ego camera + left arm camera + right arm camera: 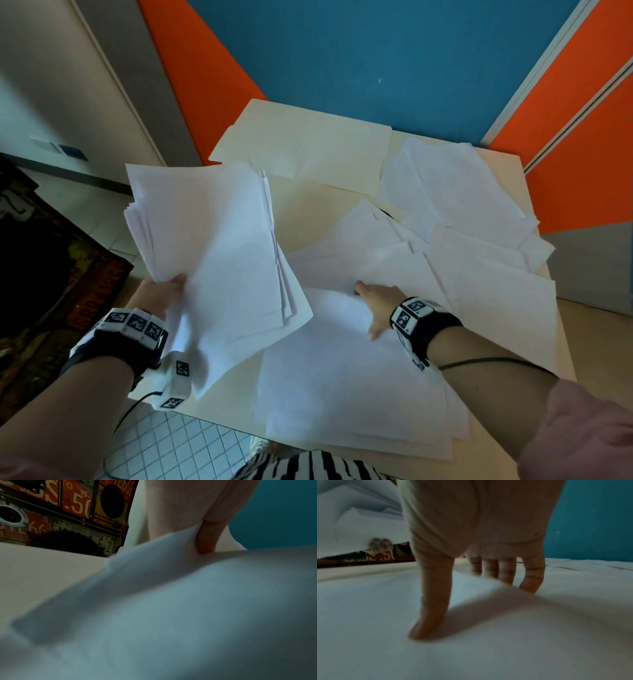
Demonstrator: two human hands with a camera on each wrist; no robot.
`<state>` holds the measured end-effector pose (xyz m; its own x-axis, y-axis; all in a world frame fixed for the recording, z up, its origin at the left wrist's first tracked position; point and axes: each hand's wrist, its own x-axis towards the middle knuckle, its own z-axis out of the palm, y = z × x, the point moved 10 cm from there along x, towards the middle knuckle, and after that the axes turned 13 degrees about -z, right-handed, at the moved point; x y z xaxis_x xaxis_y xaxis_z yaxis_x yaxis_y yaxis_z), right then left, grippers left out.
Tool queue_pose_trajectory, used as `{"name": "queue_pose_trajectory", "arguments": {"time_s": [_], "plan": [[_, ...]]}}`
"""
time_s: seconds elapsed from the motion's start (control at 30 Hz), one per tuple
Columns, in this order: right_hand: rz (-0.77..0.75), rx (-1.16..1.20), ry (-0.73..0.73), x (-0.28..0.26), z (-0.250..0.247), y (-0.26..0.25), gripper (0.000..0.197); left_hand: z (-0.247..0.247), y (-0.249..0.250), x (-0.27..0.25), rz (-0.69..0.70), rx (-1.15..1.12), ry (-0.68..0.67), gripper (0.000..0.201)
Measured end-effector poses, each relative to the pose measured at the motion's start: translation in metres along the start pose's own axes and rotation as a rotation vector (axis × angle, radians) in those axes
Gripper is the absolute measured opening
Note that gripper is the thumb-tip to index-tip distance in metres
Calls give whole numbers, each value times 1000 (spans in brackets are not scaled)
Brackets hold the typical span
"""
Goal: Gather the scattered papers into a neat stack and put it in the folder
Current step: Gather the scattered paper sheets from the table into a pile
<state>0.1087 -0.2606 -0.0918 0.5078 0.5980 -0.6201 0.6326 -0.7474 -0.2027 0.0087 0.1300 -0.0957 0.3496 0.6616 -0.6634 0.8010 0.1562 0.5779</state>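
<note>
My left hand (pixel 164 294) grips a loose bunch of white papers (pixel 219 246) and holds it raised over the table's left side. In the left wrist view its thumb (pixel 207 536) presses on top of that bunch (pixel 171 601). My right hand (pixel 375 305) lies on the near pile of sheets (pixel 342 394). Its thumb (pixel 433 601) is on top of a sheet (pixel 488 635) and its fingers (pixel 506 572) reach behind that sheet's lifted far edge. More sheets (pixel 462 192) lie scattered at the right. The cream folder (pixel 301 147) lies shut at the back.
The pale table (pixel 308 205) ends against a blue and orange wall panel (pixel 376 51). A dark trunk printed with licence plates (pixel 51 257) stands on the tiled floor at the left. Papers overhang the table's right edge (pixel 534 253).
</note>
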Motion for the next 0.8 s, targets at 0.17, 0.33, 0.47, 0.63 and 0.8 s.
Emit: {"name": "queue_pose_trajectory", "arguments": {"time_s": [0.17,0.33,0.47,0.63,0.8], "plan": [[40,38,-96,-3,11,4,32,-3,2,-5,5,-1,-25,56],[75,-190,72,10,-38,15,36,-8,1,-11,17,1,-4,53],[93,-191,130,31,-56,25,41,-14,-1,-18,29,-46,6,49],[81,-175,42,49,-46,23,63,-20,-3,-18,20,-70,3,49],[15,-170,87,50,-55,17,65,-23,-5,-19,24,-122,-36,45]]}}
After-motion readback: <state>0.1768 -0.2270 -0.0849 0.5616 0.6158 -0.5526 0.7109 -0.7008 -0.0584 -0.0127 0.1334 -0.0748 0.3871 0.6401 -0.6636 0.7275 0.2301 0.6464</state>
